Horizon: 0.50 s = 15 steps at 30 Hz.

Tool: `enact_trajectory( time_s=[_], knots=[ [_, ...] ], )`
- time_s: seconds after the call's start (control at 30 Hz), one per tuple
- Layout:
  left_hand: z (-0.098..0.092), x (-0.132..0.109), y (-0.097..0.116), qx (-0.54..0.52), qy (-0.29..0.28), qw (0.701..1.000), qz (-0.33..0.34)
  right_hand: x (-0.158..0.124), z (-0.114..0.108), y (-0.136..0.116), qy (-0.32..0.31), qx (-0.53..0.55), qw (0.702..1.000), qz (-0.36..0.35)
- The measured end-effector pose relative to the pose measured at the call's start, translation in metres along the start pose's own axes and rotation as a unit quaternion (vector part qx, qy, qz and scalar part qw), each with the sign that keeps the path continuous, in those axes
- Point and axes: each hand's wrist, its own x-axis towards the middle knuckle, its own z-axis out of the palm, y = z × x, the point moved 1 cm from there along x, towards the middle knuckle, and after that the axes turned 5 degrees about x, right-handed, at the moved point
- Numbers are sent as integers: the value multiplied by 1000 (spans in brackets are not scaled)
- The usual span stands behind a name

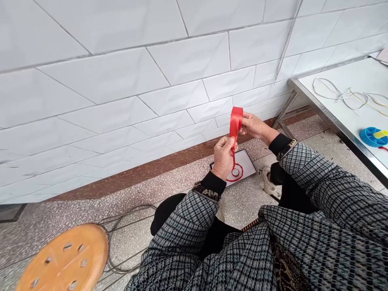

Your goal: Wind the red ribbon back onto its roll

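A wide, glossy red ribbon [235, 121] stands up in a tall loop between my two hands, in front of the white wall. My left hand [223, 157] pinches its lower part, fingers closed. My right hand [254, 125] grips the loop's right side; some of its fingertips are hidden behind the ribbon. From under my left hand the red strip hangs down towards a white board [247, 166] with a dark edge on the floor. On that board lies a ring of red ribbon around a small round piece [235, 172], too small to name, and my left hand covers part of the board.
An orange round stool [65, 260] with wire legs stands at lower left. At right is a metal-edged table [342, 85] bearing loose pale cables [339, 95] and a blue round spool [370, 137]. My shoe [268, 180] is beside the board. A tiled wall [182, 97] rises ahead.
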Motion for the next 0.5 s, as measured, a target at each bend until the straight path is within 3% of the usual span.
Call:
enact_trajectory(
  time_s=[0.13,0.3,0.5],
  knots=[
    [-3,5,-1,112,6,993,48,-6,6,1,-11,24,999,33],
    [-3,8,-1,141,-20,989,27,-7,11,11,-27,62,993,93],
    [-7,-2,4,186,-54,977,85,-3,5,5,37,4,996,82]
  ],
)
